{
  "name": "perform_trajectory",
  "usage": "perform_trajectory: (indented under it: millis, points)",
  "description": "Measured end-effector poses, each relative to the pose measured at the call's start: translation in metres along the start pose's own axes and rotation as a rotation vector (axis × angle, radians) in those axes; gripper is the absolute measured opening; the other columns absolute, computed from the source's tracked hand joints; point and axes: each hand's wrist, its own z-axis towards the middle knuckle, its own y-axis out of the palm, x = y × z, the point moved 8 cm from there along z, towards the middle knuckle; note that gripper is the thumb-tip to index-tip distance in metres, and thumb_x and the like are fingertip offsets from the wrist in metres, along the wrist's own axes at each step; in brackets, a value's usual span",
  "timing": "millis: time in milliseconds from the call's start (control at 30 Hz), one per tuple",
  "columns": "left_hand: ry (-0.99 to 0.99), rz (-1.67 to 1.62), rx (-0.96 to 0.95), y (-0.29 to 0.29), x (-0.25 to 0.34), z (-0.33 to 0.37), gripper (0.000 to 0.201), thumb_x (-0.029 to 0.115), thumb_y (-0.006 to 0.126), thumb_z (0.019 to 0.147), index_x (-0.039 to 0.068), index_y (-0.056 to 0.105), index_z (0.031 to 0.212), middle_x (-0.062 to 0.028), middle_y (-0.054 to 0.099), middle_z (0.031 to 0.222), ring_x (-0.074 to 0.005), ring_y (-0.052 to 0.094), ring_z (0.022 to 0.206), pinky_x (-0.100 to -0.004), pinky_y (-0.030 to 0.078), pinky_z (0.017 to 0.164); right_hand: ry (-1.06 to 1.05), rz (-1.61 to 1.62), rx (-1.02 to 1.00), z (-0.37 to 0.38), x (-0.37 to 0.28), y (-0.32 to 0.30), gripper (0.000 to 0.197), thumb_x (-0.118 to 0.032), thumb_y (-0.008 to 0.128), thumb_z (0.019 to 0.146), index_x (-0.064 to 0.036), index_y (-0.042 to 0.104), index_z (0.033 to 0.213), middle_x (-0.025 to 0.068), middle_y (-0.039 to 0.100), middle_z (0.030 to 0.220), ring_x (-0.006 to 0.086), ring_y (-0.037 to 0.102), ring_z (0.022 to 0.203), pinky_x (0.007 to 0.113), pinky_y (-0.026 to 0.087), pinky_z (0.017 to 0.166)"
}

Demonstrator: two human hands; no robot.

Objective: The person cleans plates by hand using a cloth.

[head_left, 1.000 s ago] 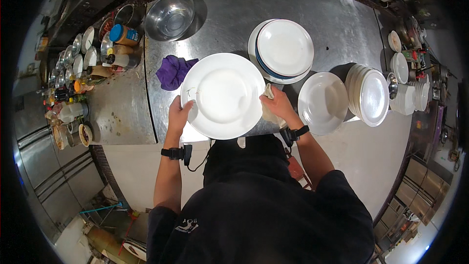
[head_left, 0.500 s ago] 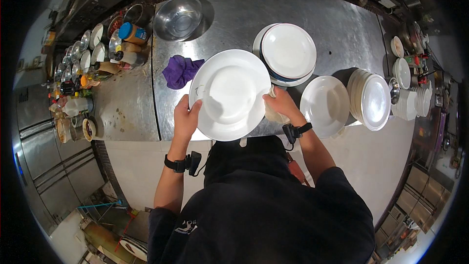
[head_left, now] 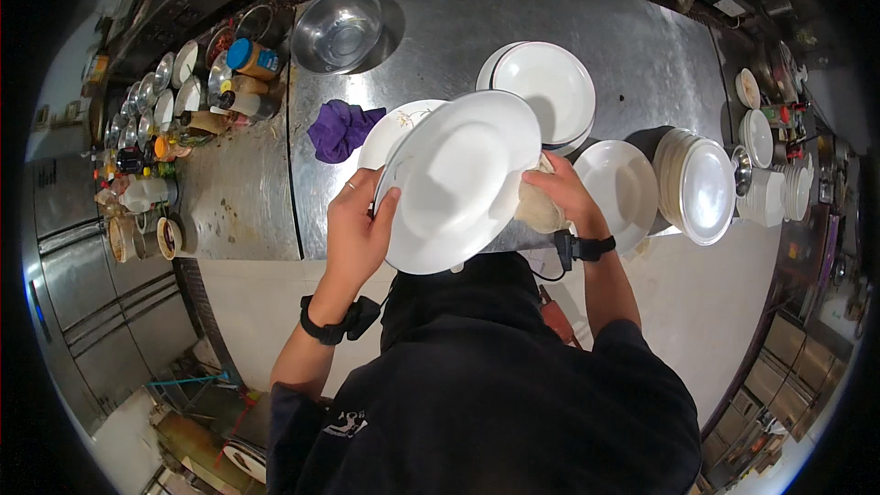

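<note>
A large white plate [head_left: 463, 179] is held up, tilted, in front of my body. My left hand [head_left: 360, 231] grips its left rim, thumb on the face and fingers behind. My right hand [head_left: 564, 191] is closed on a beige cloth [head_left: 539, 208], which lies against the plate's right rim. Behind the held plate, another white plate [head_left: 391, 131] with a floral pattern shows in part on the steel table. A purple cloth [head_left: 341, 131] lies crumpled to its left. Beyond my right hand stands a stack of white plates [head_left: 543, 82].
On the steel table [head_left: 440, 27], a metal bowl [head_left: 337, 32] stands at the far left. To the right are a white plate [head_left: 616, 185] and a tall stack of plates [head_left: 704, 191]. Jars and bottles, including a blue-lidded jar [head_left: 253, 59], crowd the left counter.
The held plate has lifted and tilted, its right side rising, uncovering the patterned plate behind it. My right hand with the beige cloth has shifted slightly right.
</note>
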Motion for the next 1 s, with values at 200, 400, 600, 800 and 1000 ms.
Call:
perform_trajectory:
  millis: [200, 400, 600, 800, 1000]
  points:
    - [0.534, 0.327, -0.023, -0.017, 0.054, -0.021, 0.055, -0.002, 0.072, 0.077, 0.009, 0.073, 0.13, -0.0079, 0.073, 0.112, -0.0233, 0.065, 0.087, -0.0356, 0.056, 0.072, -0.595, -0.444, 0.094, 0.006, -0.029, -0.002, 0.022, -0.005, 0.07, 0.091, 0.0013, 0.067, 0.112, 0.0044, 0.073, 0.107, 0.0119, 0.066, 0.099, 0.029, 0.052, 0.092]
    - [0.802, 0.515, -0.012, -0.003, 0.02, -0.054, 0.047, -0.004, 0.073, 0.08, 0.009, 0.075, 0.126, -0.0027, 0.071, 0.125, -0.0226, 0.063, 0.098, -0.0377, 0.064, 0.091, -0.437, -0.211, 0.058, 0.04, -0.016, 0.031, 0.022, -0.006, 0.062, 0.097, -0.0018, 0.069, 0.117, 0.0065, 0.072, 0.113, 0.0127, 0.065, 0.104, 0.027, 0.052, 0.091]
    - [0.75, 0.516, 0.059, 0.014, -0.024, -0.077, 0.048, -0.002, 0.074, 0.082, 0.012, 0.075, 0.128, 0.0006, 0.067, 0.13, -0.0211, 0.063, 0.093, -0.0395, 0.065, 0.093, -0.519, -0.369, 0.049, 0.043, 0.001, 0.04, 0.027, -0.013, 0.064, 0.101, -0.0029, 0.07, 0.126, 0.0088, 0.072, 0.122, 0.0153, 0.067, 0.11, 0.03, 0.053, 0.098]
    - [0.759, 0.425, 0.038, 0.028, -0.032, -0.088, 0.043, 0.001, 0.078, 0.081, 0.016, 0.078, 0.121, 0.0027, 0.073, 0.123, -0.0193, 0.061, 0.093, -0.0393, 0.065, 0.094, -0.233, 0.178, -0.024, 0.046, 0.029, 0.031, 0.03, -0.01, 0.06, 0.105, -0.0011, 0.065, 0.133, 0.0084, 0.07, 0.129, 0.0153, 0.066, 0.115, 0.031, 0.054, 0.099]
    - [0.706, 0.388, 0.014, 0.045, -0.05, -0.096, 0.044, 0.001, 0.078, 0.08, 0.018, 0.079, 0.121, 0.0038, 0.073, 0.12, -0.0198, 0.061, 0.093, -0.0432, 0.063, 0.098, -0.171, 0.074, -0.016, -0.003, 0.033, 0.028, 0.034, -0.015, 0.055, 0.106, 0.0002, 0.063, 0.136, 0.0087, 0.071, 0.126, 0.0195, 0.068, 0.113, 0.033, 0.054, 0.1]
